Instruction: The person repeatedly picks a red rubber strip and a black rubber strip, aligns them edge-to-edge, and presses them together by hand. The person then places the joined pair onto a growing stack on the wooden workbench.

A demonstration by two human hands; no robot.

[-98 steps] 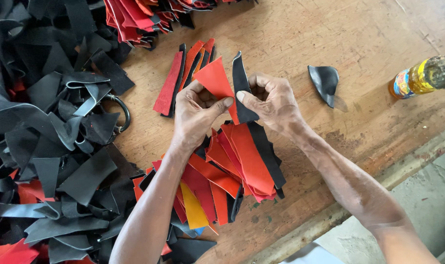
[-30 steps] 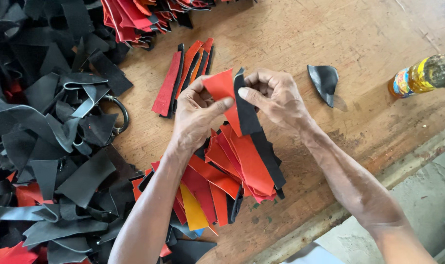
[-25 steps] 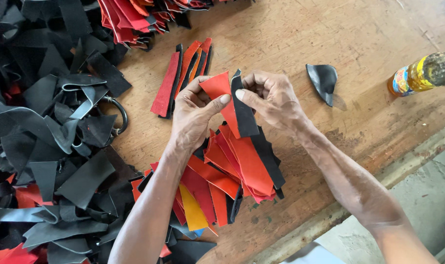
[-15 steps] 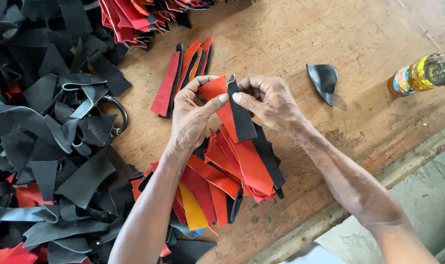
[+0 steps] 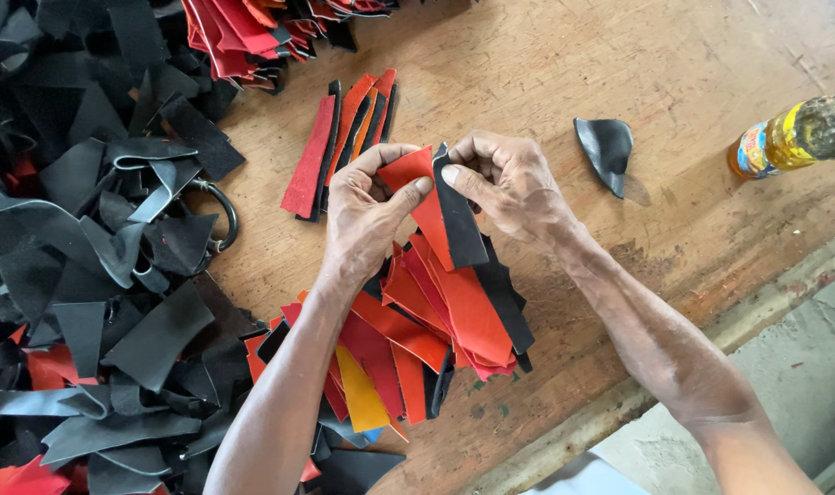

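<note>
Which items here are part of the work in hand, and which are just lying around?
In hand:
left hand and right hand pinching a red strip and a black strip
red and orange pile under the hands
sorted strips

Lying about:
black scrap heap
metal ring
curled black offcut
bottle

Bottle [image 5: 796, 136] cut by right edge, cap end out of frame. Black scrap heap [image 5: 78, 247] runs off left edge. Red stack [image 5: 252, 32] clipped at top. Metal ring [image 5: 218, 215] half buried under scraps. Lower strip ends hidden behind left hand [image 5: 367, 215].
</note>
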